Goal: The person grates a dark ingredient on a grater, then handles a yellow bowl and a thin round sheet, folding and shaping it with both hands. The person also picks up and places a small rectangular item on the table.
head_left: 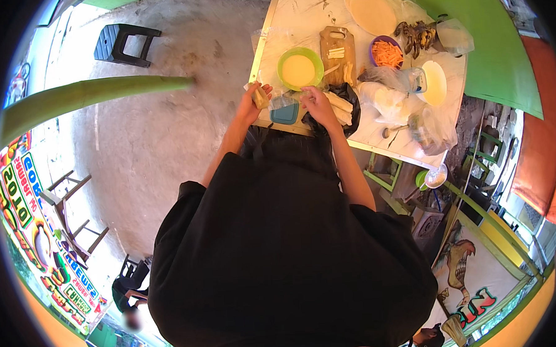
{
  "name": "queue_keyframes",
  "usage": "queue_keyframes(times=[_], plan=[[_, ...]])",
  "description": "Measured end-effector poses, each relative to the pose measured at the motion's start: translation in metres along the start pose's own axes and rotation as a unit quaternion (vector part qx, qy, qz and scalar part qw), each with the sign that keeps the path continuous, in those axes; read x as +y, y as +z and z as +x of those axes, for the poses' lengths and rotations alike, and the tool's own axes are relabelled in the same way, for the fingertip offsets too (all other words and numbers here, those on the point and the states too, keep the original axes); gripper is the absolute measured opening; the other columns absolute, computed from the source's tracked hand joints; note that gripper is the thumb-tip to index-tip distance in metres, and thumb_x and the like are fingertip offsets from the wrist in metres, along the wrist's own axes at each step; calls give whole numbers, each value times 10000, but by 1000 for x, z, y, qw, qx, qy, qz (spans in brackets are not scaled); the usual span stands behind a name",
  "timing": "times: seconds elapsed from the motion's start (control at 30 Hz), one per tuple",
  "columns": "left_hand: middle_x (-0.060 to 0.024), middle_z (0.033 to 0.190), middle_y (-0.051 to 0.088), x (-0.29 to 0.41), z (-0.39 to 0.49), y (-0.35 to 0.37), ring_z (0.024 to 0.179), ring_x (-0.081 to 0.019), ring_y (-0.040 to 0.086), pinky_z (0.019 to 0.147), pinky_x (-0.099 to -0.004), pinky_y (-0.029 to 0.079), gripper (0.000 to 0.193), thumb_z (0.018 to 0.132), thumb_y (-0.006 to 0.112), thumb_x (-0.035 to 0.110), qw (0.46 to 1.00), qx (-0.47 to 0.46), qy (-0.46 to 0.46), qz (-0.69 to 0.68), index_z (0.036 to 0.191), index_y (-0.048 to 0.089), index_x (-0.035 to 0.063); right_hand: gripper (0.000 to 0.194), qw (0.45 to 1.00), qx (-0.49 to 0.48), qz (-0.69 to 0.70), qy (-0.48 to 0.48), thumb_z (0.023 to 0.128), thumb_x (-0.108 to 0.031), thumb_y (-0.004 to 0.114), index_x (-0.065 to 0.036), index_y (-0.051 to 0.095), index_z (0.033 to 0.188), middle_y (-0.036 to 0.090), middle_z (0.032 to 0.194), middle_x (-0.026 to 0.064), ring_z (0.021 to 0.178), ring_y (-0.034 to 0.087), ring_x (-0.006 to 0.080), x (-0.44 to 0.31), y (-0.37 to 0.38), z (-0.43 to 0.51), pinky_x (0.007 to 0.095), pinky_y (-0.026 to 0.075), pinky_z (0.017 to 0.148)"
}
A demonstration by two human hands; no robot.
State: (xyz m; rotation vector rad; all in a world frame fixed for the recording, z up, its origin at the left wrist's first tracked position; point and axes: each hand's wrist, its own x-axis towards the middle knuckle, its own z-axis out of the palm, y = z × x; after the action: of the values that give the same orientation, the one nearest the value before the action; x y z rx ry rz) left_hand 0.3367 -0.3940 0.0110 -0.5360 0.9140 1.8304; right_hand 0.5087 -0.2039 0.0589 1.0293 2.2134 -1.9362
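In my left hand (255,101), at the table's left edge, is a small pale yellowish piece of food (260,98). My right hand (316,106) is over the near part of the table, its fingers bent beside some clear plastic; whether they pinch it I cannot tell. Between and beyond the hands stands a green bowl (300,69) of pale yellow liquid. A blue-lidded container (284,113) lies between them, nearer to me. Right of my right hand, long pale wrappers or sheets (339,106) rest in a black plastic bag (352,97).
Behind are a wooden cutting board (337,45) with pale sticks, a purple bowl of orange strips (387,53), dark bananas (414,37) and an oval tray (370,9). Plastic bags (384,103) lie at right. A black stool (126,45) and green pole (97,90) stand left. Two people are in the background.
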Motion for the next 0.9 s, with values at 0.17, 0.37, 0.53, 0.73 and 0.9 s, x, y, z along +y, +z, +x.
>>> queue_keyframes(times=[0.17,0.37,0.53,0.73,0.9], plan=[[-214,1331,588,4,3,-1,1285,-353,597,1103,-459,510,443,1037,637,257,1000,-5,0,4,1357,454,12,337,1000,-1,31,-4,1008,-182,664,-5,618,1291,693,948,78,820,686,149,-4,2,-12,287,536,715],[-195,1303,588,-7,9,-7,1282,-353,593,1102,-465,495,392,1042,627,237,1000,20,10,-21,1324,469,16,336,961,138,-223,-87,874,-169,784,-39,623,1139,643,1090,120,975,636,273,7,-16,-51,395,503,861],[-189,1321,566,-26,8,-5,1288,-345,577,1102,-464,492,371,1044,621,221,999,22,15,-38,1315,461,23,531,892,96,-389,-208,765,-229,850,-84,592,1206,504,1370,183,1312,448,400,20,-29,-70,546,334,1126],[-179,1340,556,-49,-5,-1,1282,-335,571,1103,-469,493,397,1052,623,241,996,38,30,-76,1335,439,33,534,831,19,-480,-280,792,-239,813,-64,591,1245,508,1406,195,1412,404,397,23,-30,-63,617,249,1201],[-176,1333,570,-66,-17,5,1294,-334,570,1108,-489,487,389,1060,612,247,992,66,58,-96,1338,440,35,472,742,-44,-611,-273,834,-228,774,-62,616,1247,574,1345,177,1418,418,378,40,-18,-39,697,177,1224]])
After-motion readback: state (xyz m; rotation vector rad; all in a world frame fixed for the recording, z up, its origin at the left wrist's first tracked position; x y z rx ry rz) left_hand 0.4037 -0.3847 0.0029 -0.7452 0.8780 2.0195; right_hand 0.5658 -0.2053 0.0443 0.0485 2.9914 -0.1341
